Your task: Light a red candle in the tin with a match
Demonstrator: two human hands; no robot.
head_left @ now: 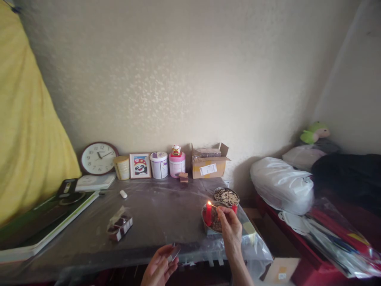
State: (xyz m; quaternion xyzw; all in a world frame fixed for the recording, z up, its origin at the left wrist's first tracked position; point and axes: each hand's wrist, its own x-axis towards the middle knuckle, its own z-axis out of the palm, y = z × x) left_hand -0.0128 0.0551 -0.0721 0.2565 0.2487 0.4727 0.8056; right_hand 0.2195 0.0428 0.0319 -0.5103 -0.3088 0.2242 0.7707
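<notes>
Pinched in my right hand is a thin matchstick, its lit end at the top of a red candle. A small bright flame shows there. The candle stands upright in a round container filled with brown grainy stuff. Part of a second red candle shows behind my fingers. My left hand, low in front of the table edge, holds a small matchbox. Behind the candles sits a round tin full of loose matchsticks.
A plastic-wrapped pack of matchboxes lies left on the covered table. Along the wall stand a clock, a framed panda picture, two canisters and an open cardboard box. White bags are piled at right.
</notes>
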